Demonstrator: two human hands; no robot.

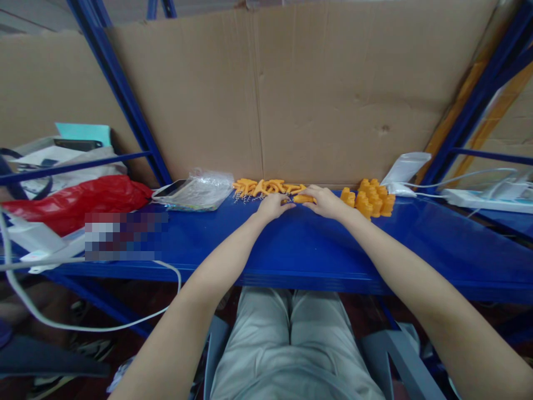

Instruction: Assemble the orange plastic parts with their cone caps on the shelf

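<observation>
The right hand [322, 201] grips an orange plastic piece [303, 198] parallel to the counter's [308, 250] front edge, hiding one end. The left hand's [272, 207] grip is unclear.

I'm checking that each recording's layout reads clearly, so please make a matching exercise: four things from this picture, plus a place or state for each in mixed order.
Things
1. Right hand
2. Orange pieces with chains
3. Red bag
4. Cardboard

Places and states
A. Left of the clear packet
B. Upright along the back of the blue table
C. Fingers on a single orange piece
D. Piled just right of the clear packet

Right pairs
1-C, 2-D, 3-A, 4-B
</observation>
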